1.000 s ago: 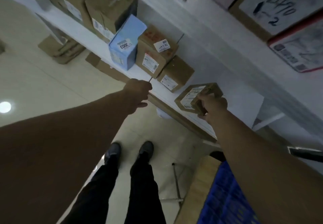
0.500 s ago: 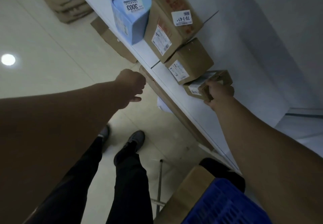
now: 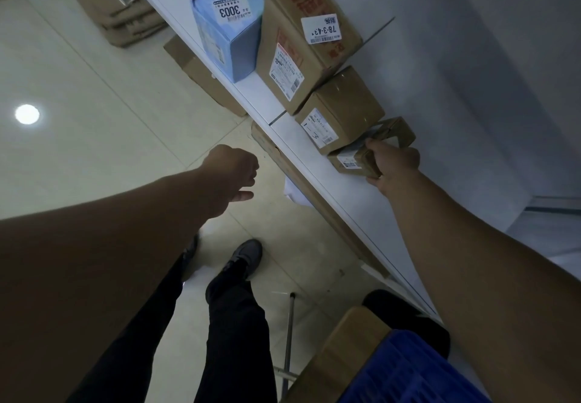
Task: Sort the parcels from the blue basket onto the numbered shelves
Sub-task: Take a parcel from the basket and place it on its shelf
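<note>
My right hand [image 3: 394,163] grips a small brown parcel [image 3: 355,159] lying on the white shelf [image 3: 345,196], pressed up against a larger brown box [image 3: 345,113]. My left hand [image 3: 232,173] hangs in front of the shelf edge, fingers curled under, thumb out, holding nothing. The blue basket [image 3: 408,371] sits low at my right

I count three brown parcels fully in view on the shelf [image 3: 361,201]: big parcel [image 3: 301,56], medium parcel [image 3: 345,110], small parcel [image 3: 361,159]. One blue box [image 3: 226,34], one blue basket [image 3: 408,371]. Two hands: left hand [image 3: 232,167], right hand [image 3: 394,160].
</note>
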